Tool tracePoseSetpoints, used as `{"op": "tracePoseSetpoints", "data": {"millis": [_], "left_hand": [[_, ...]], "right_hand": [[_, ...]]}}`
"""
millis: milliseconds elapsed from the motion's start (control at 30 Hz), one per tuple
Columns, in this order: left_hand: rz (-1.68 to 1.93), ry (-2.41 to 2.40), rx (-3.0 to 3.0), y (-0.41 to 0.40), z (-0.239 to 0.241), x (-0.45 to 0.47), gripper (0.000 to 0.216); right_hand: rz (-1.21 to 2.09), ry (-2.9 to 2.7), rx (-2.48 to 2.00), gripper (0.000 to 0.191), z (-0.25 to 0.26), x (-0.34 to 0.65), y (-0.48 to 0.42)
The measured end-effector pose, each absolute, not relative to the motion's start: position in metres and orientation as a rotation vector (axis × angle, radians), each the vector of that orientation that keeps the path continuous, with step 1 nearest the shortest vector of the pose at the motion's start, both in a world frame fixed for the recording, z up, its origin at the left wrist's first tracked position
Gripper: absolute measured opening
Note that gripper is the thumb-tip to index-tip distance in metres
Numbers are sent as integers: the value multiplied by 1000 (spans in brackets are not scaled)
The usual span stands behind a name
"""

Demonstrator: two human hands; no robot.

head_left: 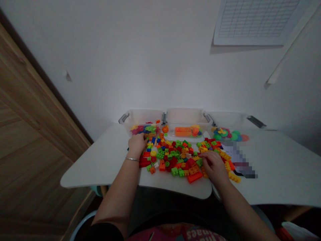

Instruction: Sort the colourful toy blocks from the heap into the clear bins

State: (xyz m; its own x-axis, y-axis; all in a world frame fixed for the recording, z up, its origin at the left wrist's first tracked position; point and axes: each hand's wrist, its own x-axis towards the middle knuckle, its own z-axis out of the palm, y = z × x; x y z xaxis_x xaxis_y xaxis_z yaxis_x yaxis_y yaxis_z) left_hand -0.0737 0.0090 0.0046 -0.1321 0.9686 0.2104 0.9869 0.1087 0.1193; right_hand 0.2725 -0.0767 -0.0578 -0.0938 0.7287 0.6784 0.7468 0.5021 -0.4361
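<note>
A heap of toy building bricks (178, 155) in red, orange, green, yellow and blue is spread over the white table. My left hand (137, 145), with a silver bangle at its wrist, is at the heap's left edge, just in front of the left bin (147, 115). Its fingers are curled; whatever they may hold is hidden. My right hand (215, 166) rests low over the right part of the heap. The fingers point left, and the thumb stands apart from them, with green and yellow bricks close by.
Behind the heap stand a middle clear bin (185, 115) with orange pieces and a right clear bin (228, 118) with round green ones. A blurred flat item (238, 157) lies right of the bricks. The white table (100, 160) has a rounded front edge; a wall (150, 60) rises behind.
</note>
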Motion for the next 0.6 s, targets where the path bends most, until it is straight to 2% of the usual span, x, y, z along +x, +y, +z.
{"op": "tracePoseSetpoints", "data": {"millis": [300,433,533,600], "left_hand": [[-419,-2229,-2002,9,7,-67,15],[-698,-2115,-2330,10,13,-66,6],[-844,-1970,-2659,11,24,-58,9],[-1247,-1791,-2770,12,34,-51,15]], "right_hand": [[-29,-1829,-1236,18,-60,274,-76],[-33,-1824,-1232,18,-58,273,-77],[-46,-1832,-1224,18,-57,272,-77],[-54,-1837,-1226,19,-56,272,-77]]}}
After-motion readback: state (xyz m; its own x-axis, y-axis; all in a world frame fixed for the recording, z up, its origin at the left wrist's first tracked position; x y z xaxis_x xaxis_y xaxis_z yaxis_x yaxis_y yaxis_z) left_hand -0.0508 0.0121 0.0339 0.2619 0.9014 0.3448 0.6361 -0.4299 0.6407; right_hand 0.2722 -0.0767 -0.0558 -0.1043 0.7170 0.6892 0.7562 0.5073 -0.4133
